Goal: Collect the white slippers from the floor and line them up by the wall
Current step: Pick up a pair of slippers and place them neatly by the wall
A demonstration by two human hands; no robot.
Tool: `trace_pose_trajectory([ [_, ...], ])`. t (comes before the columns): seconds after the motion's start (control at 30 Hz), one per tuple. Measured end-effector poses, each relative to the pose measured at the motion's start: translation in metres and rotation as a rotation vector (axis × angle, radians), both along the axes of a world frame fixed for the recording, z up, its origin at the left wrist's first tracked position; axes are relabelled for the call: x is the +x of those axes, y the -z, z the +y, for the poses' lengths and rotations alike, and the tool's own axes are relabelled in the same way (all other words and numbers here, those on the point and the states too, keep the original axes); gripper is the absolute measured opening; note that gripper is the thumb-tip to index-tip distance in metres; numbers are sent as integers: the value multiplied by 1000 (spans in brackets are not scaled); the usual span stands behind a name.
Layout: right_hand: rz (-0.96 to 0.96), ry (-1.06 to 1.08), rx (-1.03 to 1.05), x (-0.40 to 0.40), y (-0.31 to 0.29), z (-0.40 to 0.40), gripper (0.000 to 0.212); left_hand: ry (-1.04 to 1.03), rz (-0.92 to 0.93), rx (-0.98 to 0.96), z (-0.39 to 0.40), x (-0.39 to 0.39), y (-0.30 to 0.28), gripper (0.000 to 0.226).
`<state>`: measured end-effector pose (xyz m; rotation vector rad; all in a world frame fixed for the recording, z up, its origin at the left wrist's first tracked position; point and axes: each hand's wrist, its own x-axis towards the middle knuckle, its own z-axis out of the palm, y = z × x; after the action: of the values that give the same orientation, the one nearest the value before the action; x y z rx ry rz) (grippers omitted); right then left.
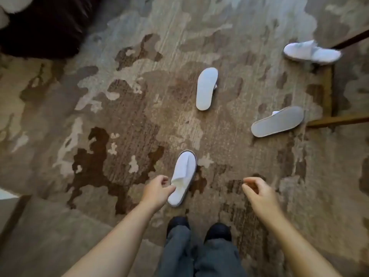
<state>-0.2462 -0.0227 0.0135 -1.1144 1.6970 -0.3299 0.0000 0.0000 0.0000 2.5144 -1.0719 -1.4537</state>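
Dark shoes (199,230) planted on the patterned carpet (119,116). Left hand (156,189), fingers loosely curled, is empty, just touching the nearest slipper (182,177); right hand (257,189) is half-curled, empty. I'd pinch its upper edge. Three more slippers (206,88) lie further out.

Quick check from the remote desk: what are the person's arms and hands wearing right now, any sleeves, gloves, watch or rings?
Both forearms are bare up to the frame edge, with no sleeves in view. The left hand and right hand have no gloves, and no watch, bracelet or ring is visible, though the picture is somewhat blurred. Below them show grey-blue loose trousers and dark shoes.
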Motion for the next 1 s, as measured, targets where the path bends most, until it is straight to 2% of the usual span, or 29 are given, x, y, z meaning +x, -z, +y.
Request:
trace_pose_trajectory([
  [0.13,51,-7,-21,3,126,-17,21,9,-8,-55,-15,-7,123,48],
  [0.3,25,15,-38,8,280,-28,24,-56,-49,-115,-23,5,287,54],
  [0.4,1,36,-49,12,345,-37,25,-123,-48,-137,-35,10,351,62],
  [0.47,-19,36,-52,13,372,-39,25,-108,-127,-148,-42,11,377,70],
  [0.57,-51,23,-53,16,387,-40,24,-74,-222,-149,-52,11,390,82],
  [0.7,-60,48,-48,16,380,-45,22,5,-247,-97,-65,6,380,65],
  [0.8,-46,48,-52,8,361,-54,19,-12,-84,-154,-79,-6,363,38],
  [0.9,2,57,-84,-7,325,-77,18,-28,52,-277,-105,-20,332,34],
  [1.0,59,162,-127,-28,279,-103,18,-37,215,-378,-144,-36,288,25],
])
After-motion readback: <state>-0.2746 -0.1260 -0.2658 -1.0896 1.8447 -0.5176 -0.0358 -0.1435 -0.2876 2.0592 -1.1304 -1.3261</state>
